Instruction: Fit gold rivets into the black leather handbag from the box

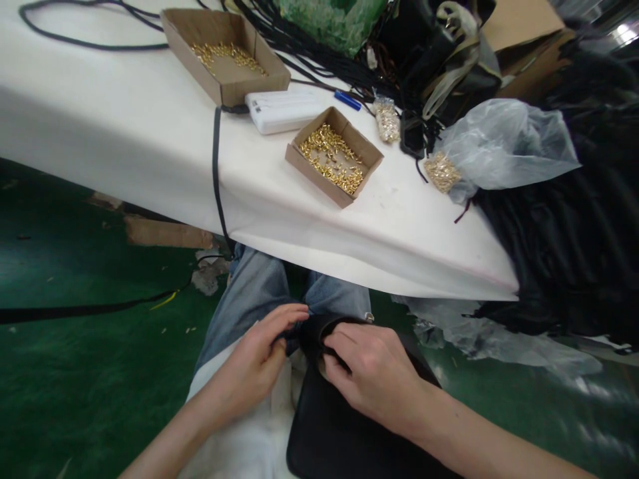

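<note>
A black bag (339,426) lies on my lap, over blue jeans and a white cloth. My left hand (257,359) pinches the bag's black strap at its top edge near my knees. My right hand (372,376) presses down on the bag's upper rim, its fingers curled around the black material. The two hands sit close together, a few centimetres apart. On the white table above, a small cardboard tray (333,157) holds several gold metal pieces.
A larger cardboard tray (224,50) with gold pieces sits at the back. A white power strip (284,110), black cords, a clear plastic bag (504,143) and a pile of black straps (569,226) crowd the table's right side. Green floor lies to the left.
</note>
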Demonstrator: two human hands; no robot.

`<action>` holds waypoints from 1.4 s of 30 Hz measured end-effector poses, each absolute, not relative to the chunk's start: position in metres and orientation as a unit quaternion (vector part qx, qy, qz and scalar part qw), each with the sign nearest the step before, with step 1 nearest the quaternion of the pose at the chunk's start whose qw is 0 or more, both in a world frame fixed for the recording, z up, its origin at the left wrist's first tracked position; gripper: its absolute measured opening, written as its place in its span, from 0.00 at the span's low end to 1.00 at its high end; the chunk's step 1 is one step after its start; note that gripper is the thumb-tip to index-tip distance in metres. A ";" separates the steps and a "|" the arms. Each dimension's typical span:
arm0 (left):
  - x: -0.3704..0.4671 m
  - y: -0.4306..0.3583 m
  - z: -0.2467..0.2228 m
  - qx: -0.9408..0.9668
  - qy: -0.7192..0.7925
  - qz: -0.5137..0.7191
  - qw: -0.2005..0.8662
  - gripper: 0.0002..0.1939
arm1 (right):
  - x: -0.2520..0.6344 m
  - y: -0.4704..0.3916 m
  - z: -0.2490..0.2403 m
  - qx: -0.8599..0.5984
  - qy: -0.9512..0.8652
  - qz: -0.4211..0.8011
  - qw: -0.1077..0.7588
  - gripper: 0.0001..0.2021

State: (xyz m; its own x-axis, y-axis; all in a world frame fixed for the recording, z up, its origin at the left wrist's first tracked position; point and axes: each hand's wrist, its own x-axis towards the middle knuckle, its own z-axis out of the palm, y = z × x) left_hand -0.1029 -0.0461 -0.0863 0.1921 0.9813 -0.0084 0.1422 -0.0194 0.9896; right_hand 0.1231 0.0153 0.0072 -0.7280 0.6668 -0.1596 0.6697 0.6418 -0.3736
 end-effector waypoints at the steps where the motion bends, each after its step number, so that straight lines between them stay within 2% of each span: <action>1: -0.102 -0.050 -0.088 0.602 0.475 0.393 0.508 0.36 | 0.123 0.015 0.008 0.366 0.908 -0.205 -0.005 0.07; 4: -0.097 -0.054 -0.089 0.642 0.455 0.354 0.505 0.45 | 0.121 0.017 0.011 0.354 0.912 -0.204 -0.021 0.08; 8: -0.092 -0.044 -0.088 0.667 0.435 0.342 0.499 0.48 | 0.119 0.019 0.013 0.342 0.912 -0.225 -0.020 0.09; 13: -0.087 -0.030 -0.096 0.653 0.405 0.363 0.528 0.40 | 0.110 0.028 0.020 0.385 0.863 -0.326 -0.016 0.06; 17: -0.084 -0.030 -0.100 0.601 0.459 0.332 0.564 0.27 | 0.121 0.037 0.045 0.414 0.819 -0.391 0.072 0.05; 19: -0.088 -0.033 -0.101 0.564 0.476 0.328 0.590 0.22 | 0.141 0.035 0.060 0.433 0.822 -0.352 0.119 0.13; 22: -0.099 -0.038 -0.105 0.513 0.494 0.337 0.615 0.18 | 0.177 0.023 0.075 0.414 0.870 -0.218 0.157 0.23; 24: -0.106 -0.042 -0.111 0.497 0.521 0.341 0.604 0.18 | 0.195 0.014 0.080 0.394 0.886 -0.171 0.173 0.21; 27: -0.107 -0.047 -0.118 0.502 0.550 0.323 0.584 0.19 | 0.206 0.008 0.078 0.408 0.872 -0.172 0.211 0.17; 32: -0.103 -0.055 -0.107 0.505 0.566 0.314 0.571 0.19 | 0.196 0.010 0.057 0.436 0.822 -0.172 0.323 0.26; 34: -0.105 -0.059 -0.099 0.513 0.560 0.306 0.574 0.20 | 0.193 0.010 0.048 0.428 0.818 -0.173 0.343 0.21; 37: -0.113 -0.063 -0.092 0.529 0.534 0.291 0.591 0.22 | 0.192 0.010 0.039 0.420 0.821 -0.185 0.340 0.07; 42: -0.122 -0.057 -0.091 0.571 0.506 0.276 0.584 0.30 | 0.194 0.008 0.036 0.423 0.828 -0.214 0.298 0.05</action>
